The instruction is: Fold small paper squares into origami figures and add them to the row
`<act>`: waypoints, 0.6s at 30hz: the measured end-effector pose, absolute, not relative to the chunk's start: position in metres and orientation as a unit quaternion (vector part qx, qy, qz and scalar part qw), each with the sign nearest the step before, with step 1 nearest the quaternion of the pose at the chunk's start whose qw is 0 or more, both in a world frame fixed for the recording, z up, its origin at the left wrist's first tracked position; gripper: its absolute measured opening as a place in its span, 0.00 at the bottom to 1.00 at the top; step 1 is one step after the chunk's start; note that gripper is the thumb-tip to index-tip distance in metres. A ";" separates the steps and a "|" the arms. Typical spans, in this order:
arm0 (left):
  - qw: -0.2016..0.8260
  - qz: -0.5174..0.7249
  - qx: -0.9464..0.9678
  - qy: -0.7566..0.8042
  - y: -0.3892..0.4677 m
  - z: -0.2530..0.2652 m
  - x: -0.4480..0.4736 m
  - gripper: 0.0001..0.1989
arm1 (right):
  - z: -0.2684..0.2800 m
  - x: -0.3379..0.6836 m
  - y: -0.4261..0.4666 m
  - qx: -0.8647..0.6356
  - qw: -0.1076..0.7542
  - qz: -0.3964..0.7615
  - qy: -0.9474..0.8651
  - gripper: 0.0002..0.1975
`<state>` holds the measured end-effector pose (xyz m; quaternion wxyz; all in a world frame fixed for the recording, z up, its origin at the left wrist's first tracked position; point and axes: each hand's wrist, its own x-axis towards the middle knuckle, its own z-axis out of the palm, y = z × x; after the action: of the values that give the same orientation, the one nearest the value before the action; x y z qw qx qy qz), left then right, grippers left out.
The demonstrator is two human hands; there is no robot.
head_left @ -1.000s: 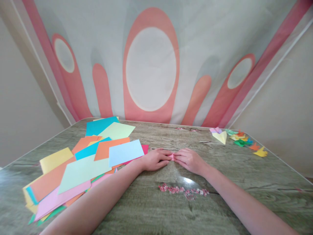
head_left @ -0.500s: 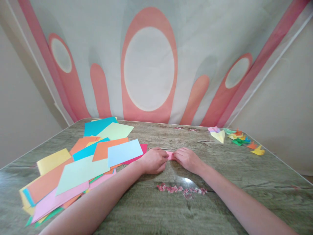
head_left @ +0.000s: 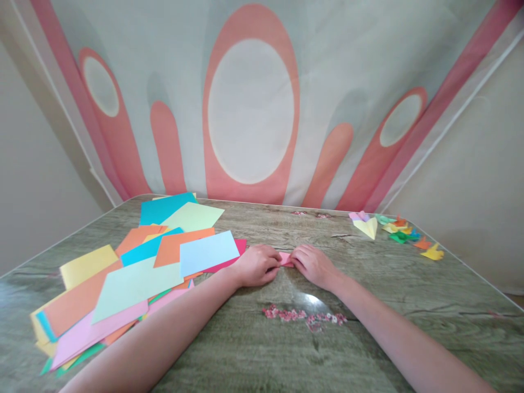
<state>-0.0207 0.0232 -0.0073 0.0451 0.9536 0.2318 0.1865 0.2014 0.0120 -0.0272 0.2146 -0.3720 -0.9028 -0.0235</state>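
Observation:
A small folded pink paper [head_left: 285, 259] lies at the middle of the table, between my two hands. My left hand [head_left: 258, 266] has its fingers closed on the paper's left end. On the right end, the bent fingers of my right hand [head_left: 314, 266] pinch it. Only the middle strip of the paper shows; its ends are hidden under my fingers. Just left of my left hand lies a red sheet [head_left: 241, 250], partly under a pale blue sheet [head_left: 209, 254].
A spread pile of coloured paper sheets [head_left: 135, 286] covers the table's left side. At the far right sit several small folded paper figures [head_left: 409, 234] and a pale yellow paper plane [head_left: 367, 227]. The wood-grain table [head_left: 262, 344] bears a pink flower pattern. A printed cloth [head_left: 176, 33] hangs behind.
My right hand has shifted very slightly right, and a little more of the pink paper shows between my hands. The view has tilted slightly.

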 end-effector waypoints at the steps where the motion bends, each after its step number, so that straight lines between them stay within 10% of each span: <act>1: 0.048 0.190 0.949 0.249 0.023 -0.008 -0.019 0.10 | -0.027 0.201 0.012 -0.375 0.219 -0.017 -0.901 0.09; 18: 0.066 0.203 0.897 0.386 0.014 -0.011 0.000 0.06 | -0.025 0.201 0.010 -0.383 0.254 0.046 -0.887 0.09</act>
<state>-0.0005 0.0138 -0.0113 0.0662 0.8973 0.3864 0.2031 0.2009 0.0098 -0.0250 0.2537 -0.3827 -0.8872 0.0459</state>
